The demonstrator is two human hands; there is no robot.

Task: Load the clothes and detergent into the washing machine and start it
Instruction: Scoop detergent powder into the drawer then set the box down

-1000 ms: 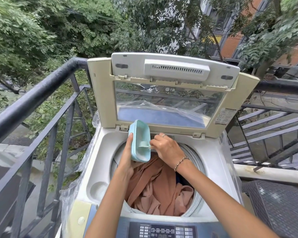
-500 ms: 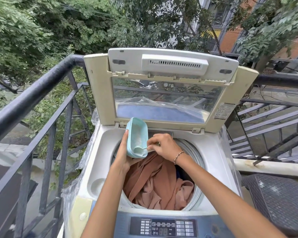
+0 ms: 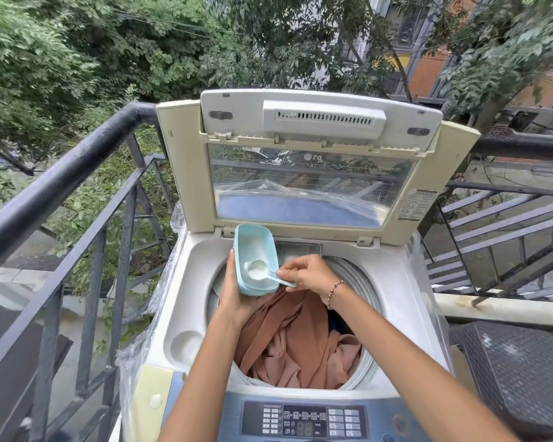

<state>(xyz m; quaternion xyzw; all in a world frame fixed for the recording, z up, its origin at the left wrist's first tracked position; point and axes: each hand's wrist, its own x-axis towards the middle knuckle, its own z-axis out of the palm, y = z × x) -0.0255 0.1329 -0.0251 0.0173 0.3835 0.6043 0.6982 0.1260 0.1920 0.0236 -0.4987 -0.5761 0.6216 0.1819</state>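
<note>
Presently, left grip [image 3: 237,301] holds tub [image 3: 241,250], right grip [image 3: 310,272] pinches loaded spoon [image 3: 270,275]; any tilt may spill detergent [image 3: 261,248] outside drum [image 3: 347,271] below.

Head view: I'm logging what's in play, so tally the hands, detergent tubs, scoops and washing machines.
Hands: 2, left hand and right hand
Detergent tub: 1
Scoop: 1
Washing machine: 1
Total: 5

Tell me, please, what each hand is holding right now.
Left hand: holds the blue detergent tub.
Right hand: pinches the scoop by its handle.
</note>
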